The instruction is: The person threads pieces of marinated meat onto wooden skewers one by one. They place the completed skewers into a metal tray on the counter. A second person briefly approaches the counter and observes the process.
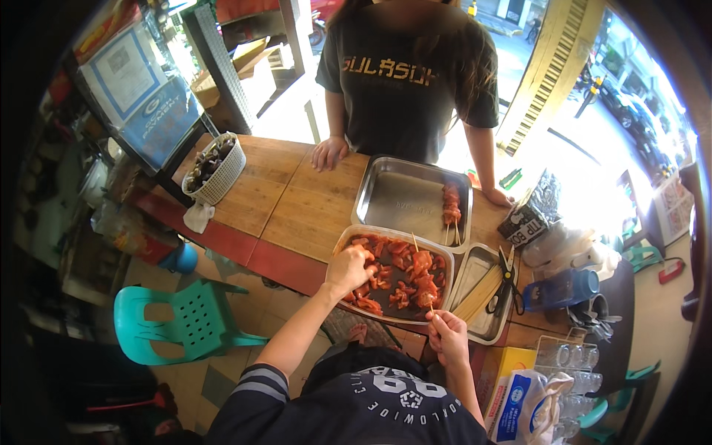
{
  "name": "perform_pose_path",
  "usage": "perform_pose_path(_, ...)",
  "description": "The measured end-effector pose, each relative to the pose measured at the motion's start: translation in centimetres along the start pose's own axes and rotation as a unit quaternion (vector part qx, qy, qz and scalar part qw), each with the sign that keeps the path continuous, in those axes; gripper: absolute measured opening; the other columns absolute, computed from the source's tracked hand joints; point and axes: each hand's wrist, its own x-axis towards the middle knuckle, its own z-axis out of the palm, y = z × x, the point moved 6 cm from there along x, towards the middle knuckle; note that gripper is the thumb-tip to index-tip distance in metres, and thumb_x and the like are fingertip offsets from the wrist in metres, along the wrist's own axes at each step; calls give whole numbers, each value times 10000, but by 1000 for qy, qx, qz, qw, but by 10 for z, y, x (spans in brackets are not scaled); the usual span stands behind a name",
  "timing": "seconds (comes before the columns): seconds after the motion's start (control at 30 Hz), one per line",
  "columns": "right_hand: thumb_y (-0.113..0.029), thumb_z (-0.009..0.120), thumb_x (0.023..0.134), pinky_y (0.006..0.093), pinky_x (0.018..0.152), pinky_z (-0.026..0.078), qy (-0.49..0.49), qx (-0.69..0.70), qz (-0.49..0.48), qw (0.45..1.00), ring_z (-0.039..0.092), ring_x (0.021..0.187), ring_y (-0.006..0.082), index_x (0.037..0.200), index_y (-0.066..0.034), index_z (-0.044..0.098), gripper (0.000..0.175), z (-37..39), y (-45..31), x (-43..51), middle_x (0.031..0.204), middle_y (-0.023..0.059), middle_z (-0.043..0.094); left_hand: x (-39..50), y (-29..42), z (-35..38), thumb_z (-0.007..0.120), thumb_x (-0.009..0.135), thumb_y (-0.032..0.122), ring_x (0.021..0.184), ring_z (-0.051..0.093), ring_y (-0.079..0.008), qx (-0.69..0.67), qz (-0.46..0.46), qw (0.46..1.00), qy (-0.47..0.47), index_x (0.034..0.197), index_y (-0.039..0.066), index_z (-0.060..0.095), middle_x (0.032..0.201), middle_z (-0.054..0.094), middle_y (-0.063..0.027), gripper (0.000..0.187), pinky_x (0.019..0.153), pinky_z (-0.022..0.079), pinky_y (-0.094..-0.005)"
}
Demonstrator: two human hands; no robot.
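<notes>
A plastic tub [448,289] of red marinated meat pieces [401,253] lies before me on the wooden table. My right hand [445,334] pinches the near end of a bamboo skewer [414,241], which is threaded with meat [424,278] and slants over the tub. At the tub's left side, my left hand [350,270] has its fingertips in the meat; whether they grip a piece is hard to see. Behind the tub, a metal tray [400,194] holds several threaded skewers [451,206] at its right side. A smaller metal tray [494,332] carries bare bamboo sticks [479,292] and black-and-yellow scissors [507,278].
Across the table [239,206] stands a person [409,94], both hands on the tabletop. A white basket [222,172] is at the left, a tip box [523,225] at the right. Glasses [578,356] and a yellow box [512,361] sit near right; a green chair [200,320] stands left.
</notes>
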Motion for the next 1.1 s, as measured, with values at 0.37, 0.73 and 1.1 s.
perform_pose_path(0.37,-117,528,937,173,374,235,-21,-5,-1,1000,335,423,19,975,37,598,173,6,6,-6,623,-24,471,13,-19,1,687,786,150,705,677,-222,-252,-89,963,-29,938,-33,694,777,690,-162,239,629,526,-309)
perform_pose_path(0.73,-114,529,940,175,373,247,-48,-44,29,997,330,421,21,974,40,607,176,14,18,-15,605,-29,466,15,-23,21,522,869,3,920,653,-246,-725,-258,636,-61,989,-34,588,978,650,-158,142,856,548,-345)
perform_pose_path(1.1,-114,532,929,166,387,269,-39,-89,31,995,384,455,19,952,31,631,177,18,20,-16,613,-30,486,16,-11,16,545,933,123,909,664,-230,-732,-238,635,-68,1039,15,629,954,673,-116,173,820,554,-351)
